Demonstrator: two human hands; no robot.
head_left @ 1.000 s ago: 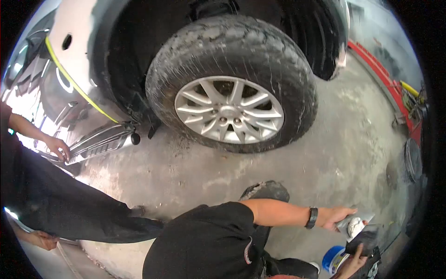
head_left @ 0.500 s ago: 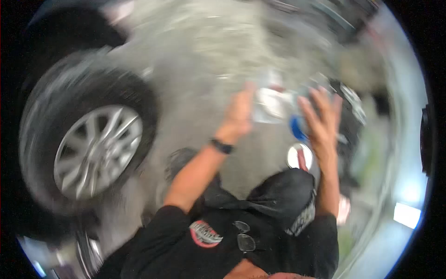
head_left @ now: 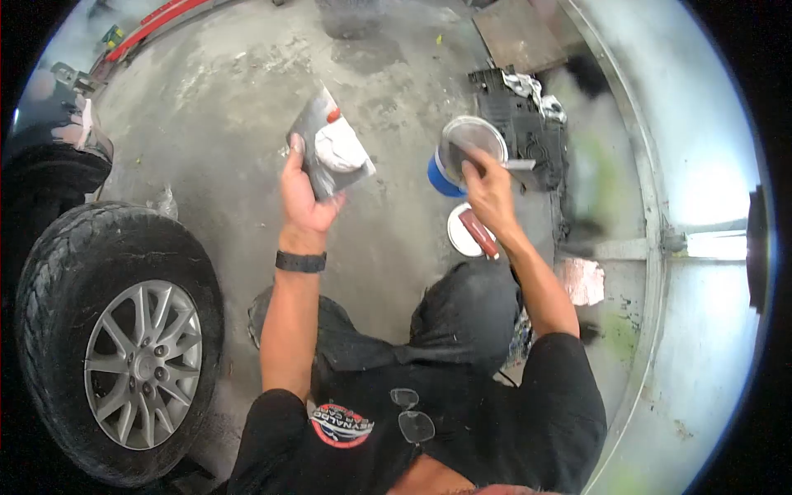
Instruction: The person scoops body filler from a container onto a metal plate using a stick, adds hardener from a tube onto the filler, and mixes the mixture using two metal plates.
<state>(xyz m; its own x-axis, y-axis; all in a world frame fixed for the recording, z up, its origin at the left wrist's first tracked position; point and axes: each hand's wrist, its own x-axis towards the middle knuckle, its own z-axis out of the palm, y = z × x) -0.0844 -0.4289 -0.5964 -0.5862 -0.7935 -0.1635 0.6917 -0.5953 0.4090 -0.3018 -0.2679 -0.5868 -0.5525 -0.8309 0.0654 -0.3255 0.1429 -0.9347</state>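
Observation:
Raised at the centre-left, my left hand [head_left: 309,198] grips a grey flat board [head_left: 312,124] from below. White paste [head_left: 339,148] and a small red dab [head_left: 333,115] lie on the board. My right hand [head_left: 492,194] is closed at the near rim of an open can [head_left: 446,179] with a blue side; what its fingers hold is unclear. A grey flat strip [head_left: 520,165] sticks out beside those fingers. Just below, a reddish-brown bar [head_left: 478,233] lies across a round white lid [head_left: 462,239].
A large tyre with a silver wheel [head_left: 144,363] stands at the left. Dark plastic parts [head_left: 528,136] lie on the floor right of the can. Farther off are a brown flat panel [head_left: 516,37] and a red bar [head_left: 161,25]. Pinkish crumpled material [head_left: 583,281] is at the right.
My left hand has taken hold of the board with the white paste. My right hand, earlier spread, has closed at the can. The view has shifted and is less blurred.

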